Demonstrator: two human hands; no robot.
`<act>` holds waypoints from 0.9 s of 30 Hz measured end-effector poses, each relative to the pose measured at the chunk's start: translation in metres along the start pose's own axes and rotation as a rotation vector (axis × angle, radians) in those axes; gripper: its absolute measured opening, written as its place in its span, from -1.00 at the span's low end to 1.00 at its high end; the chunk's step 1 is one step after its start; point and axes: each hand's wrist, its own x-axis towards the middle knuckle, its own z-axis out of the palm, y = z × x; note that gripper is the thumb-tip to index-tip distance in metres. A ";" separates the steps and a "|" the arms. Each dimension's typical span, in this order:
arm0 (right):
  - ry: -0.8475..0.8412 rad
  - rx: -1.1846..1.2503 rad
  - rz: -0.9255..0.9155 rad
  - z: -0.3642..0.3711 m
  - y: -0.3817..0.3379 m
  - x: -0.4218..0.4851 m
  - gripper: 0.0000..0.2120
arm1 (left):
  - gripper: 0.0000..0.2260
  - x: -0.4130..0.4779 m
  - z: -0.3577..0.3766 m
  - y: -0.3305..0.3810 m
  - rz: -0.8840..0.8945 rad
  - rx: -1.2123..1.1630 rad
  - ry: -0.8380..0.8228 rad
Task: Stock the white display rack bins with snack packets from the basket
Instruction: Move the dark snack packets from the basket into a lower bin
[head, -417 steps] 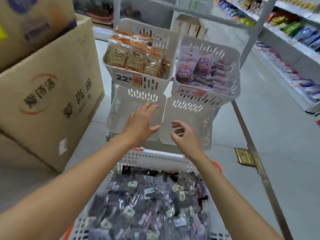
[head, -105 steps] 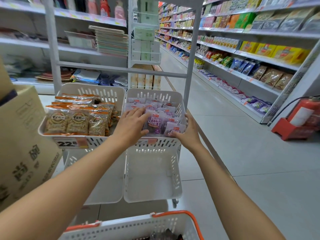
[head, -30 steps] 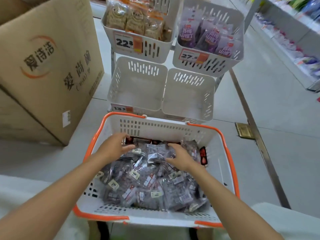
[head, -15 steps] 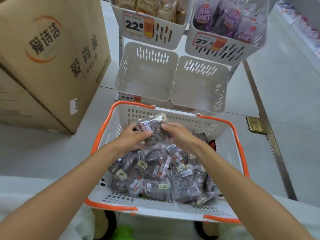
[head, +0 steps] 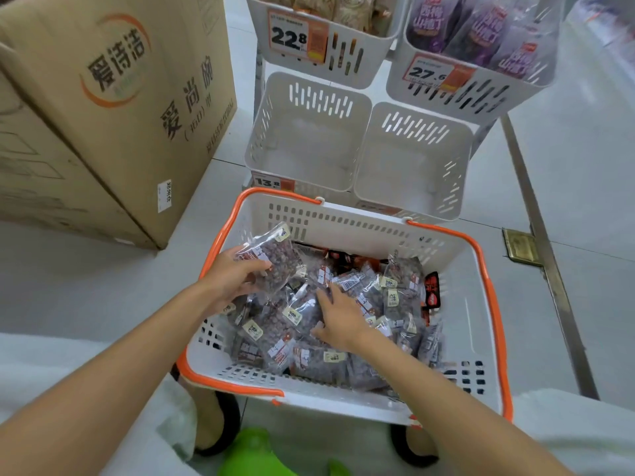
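— Dozens of clear plastic snack packets (head: 326, 324) filled with dark reddish-brown pieces lie heaped in the white slotted plastic basket with orange rim and handles (head: 343, 221), right?

— Yes. The left hand (head: 233, 280) has its fingers closed around one such packet (head: 275, 259), lifted at the pile's far left corner, its labelled top edge pointing up toward the basket's far wall.

— And the right hand (head: 340, 321)?

— It lies palm down on the middle of the heap, fingers spread and loosely curled over the packets; whether it actually grips one, I cannot tell.

— What stands beyond the basket?

— Just past its far wall, two white slotted rack bins sit side by side, the left lower bin (head: 305, 139) and the right lower bin (head: 412, 163), both without packets. Above them, one upper bin (head: 330, 53) carries an orange price tag reading 22.8 (head: 295, 37) and brown packets, and its neighbour holds purple packets (head: 474, 29).

— Anything to the left?

— One large brown cardboard box with printed characters (head: 113, 108), standing on the pale floor.
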 end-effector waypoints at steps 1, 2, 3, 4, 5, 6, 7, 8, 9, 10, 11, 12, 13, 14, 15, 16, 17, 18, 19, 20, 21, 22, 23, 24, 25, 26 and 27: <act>-0.008 -0.018 -0.011 0.003 -0.001 -0.003 -0.16 | -0.73 0.000 0.000 0.000 -0.011 -0.022 -0.001; -0.010 0.021 -0.005 0.007 -0.002 -0.006 -0.11 | -0.78 0.000 0.001 -0.001 -0.021 -0.035 0.003; -0.005 0.108 0.026 0.008 -0.003 -0.006 -0.05 | -0.82 -0.001 0.001 0.000 -0.022 -0.038 0.006; 0.000 0.232 0.075 0.007 -0.002 -0.004 0.01 | -0.83 -0.001 0.001 0.002 -0.014 -0.028 0.016; -0.001 0.385 0.134 0.001 -0.002 -0.002 0.02 | -0.80 -0.001 0.000 0.002 -0.003 -0.019 0.034; -0.017 0.527 0.180 -0.005 0.001 0.000 -0.04 | -0.74 0.000 -0.001 0.002 0.006 -0.012 0.055; -0.045 0.628 0.187 -0.014 0.005 0.000 -0.20 | -0.68 0.002 -0.003 0.001 0.006 -0.017 0.071; -0.057 0.680 0.165 -0.024 0.010 -0.001 -0.42 | -0.64 0.001 -0.003 0.001 0.000 -0.029 0.076; -0.061 0.732 0.140 -0.034 0.016 -0.002 -0.62 | -0.62 0.000 -0.002 0.002 -0.005 -0.041 0.077; -0.049 0.803 0.108 -0.048 0.021 -0.006 -0.74 | -0.60 -0.002 -0.001 0.003 -0.006 -0.053 0.073; -0.035 0.913 0.075 -0.065 0.024 -0.011 -0.81 | -0.59 -0.003 0.002 0.005 -0.002 -0.064 0.057; -0.024 1.065 0.045 -0.084 0.025 -0.016 -0.83 | -0.57 -0.004 0.004 0.007 -0.003 -0.083 0.037; -0.021 1.239 0.015 -0.102 0.023 -0.020 -0.83 | -0.58 -0.004 0.006 0.009 -0.003 -0.110 -0.001; -0.021 1.363 -0.016 -0.116 0.019 -0.022 -0.83 | -0.61 -0.006 0.011 0.011 -0.006 -0.138 -0.049; -0.017 1.424 -0.038 -0.126 0.012 -0.022 -0.83 | -0.66 -0.007 0.017 0.013 -0.005 -0.170 -0.099; -0.001 1.399 -0.039 -0.129 0.005 -0.019 -0.83 | -0.69 -0.009 0.025 0.017 0.004 -0.191 -0.148; 0.024 1.366 -0.033 -0.131 -0.003 -0.016 -0.80 | -0.70 -0.011 0.032 0.021 0.022 -0.198 -0.185; 0.057 1.354 -0.028 -0.129 -0.010 -0.012 -0.73 | -0.66 -0.011 0.037 0.024 0.049 -0.185 -0.215; 0.098 1.383 -0.014 -0.127 -0.014 -0.007 -0.64 | -0.59 -0.011 0.040 0.028 0.076 -0.161 -0.238; 0.146 1.409 -0.005 -0.127 -0.016 -0.004 -0.53 | -0.52 -0.011 0.042 0.033 0.098 -0.131 -0.277; 0.200 1.399 0.004 -0.129 -0.016 -0.002 -0.43 | -0.48 -0.011 0.043 0.038 0.111 -0.081 -0.310; 0.238 1.351 0.009 -0.136 -0.016 -0.002 -0.33 | -0.45 -0.008 0.041 0.044 0.127 0.009 -0.305; 0.256 1.315 0.013 -0.142 -0.016 0.000 -0.21 | -0.41 -0.003 0.038 0.051 0.153 0.118 -0.275; 0.265 1.303 0.010 -0.148 -0.013 0.005 -0.07 | -0.41 0.006 0.034 0.058 0.198 0.232 -0.221; 0.275 1.302 -0.004 -0.154 -0.010 0.012 0.02 | -0.43 0.014 0.031 0.066 0.255 0.322 -0.175; 0.286 1.290 -0.026 -0.163 -0.007 0.018 0.05 | -0.46 0.024 0.028 0.076 0.301 0.384 -0.154; 0.279 1.255 -0.059 -0.174 -0.004 0.026 0.02 | -0.51 0.035 0.026 0.087 0.332 0.419 -0.164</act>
